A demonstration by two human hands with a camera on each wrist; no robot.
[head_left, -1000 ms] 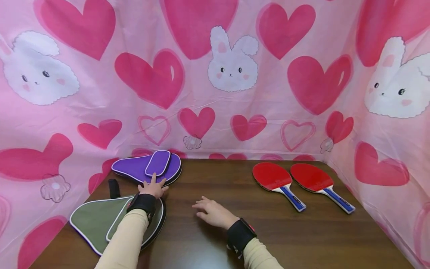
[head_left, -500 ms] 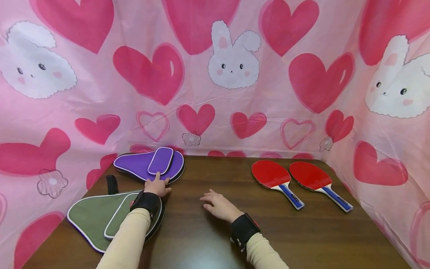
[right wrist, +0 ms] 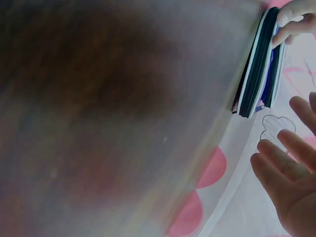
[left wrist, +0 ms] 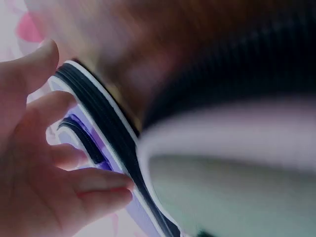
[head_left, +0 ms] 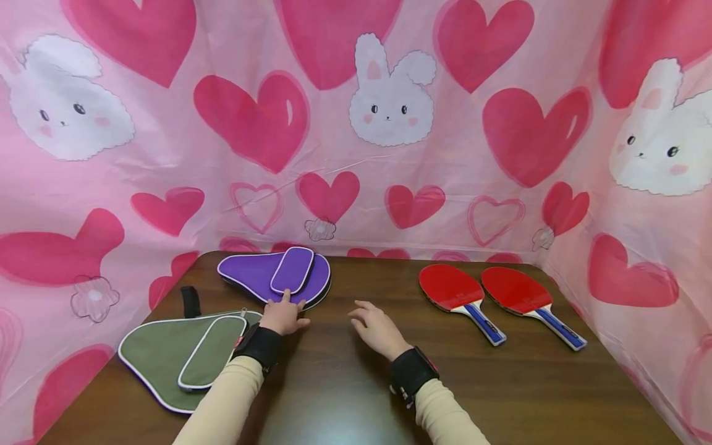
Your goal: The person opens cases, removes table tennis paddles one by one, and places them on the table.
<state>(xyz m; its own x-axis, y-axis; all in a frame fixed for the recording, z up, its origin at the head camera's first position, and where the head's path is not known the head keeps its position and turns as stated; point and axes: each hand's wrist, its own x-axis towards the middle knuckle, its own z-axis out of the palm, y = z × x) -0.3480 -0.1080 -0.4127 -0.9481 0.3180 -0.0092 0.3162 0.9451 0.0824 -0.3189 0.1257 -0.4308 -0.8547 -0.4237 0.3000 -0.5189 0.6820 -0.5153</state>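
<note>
At the back left of the table lies a purple table tennis paddle case [head_left: 250, 269] with white piping and a small raised pocket [head_left: 292, 270]. My left hand [head_left: 282, 317] rests its spread fingertips on the near edge of this case, by the pocket. In the left wrist view the fingers [left wrist: 101, 185] reach over the case's black zipped side, without curling round it. My right hand [head_left: 381, 331] hovers over the middle of the table, fingers extended and holding nothing. Closer to me, a green paddle case [head_left: 157, 357] lies partly under my left forearm.
Two red table tennis paddles [head_left: 452, 288] with blue and white handles lie side by side at the right. A black strap [head_left: 190, 301] sticks up behind the green case. Pink heart-printed cloth [head_left: 389, 185] walls the brown table [head_left: 473, 395] at the back and sides.
The purple case has slid right along the back of the table, with my left hand moving along on it. My right hand has shifted slightly right and away from me.
</note>
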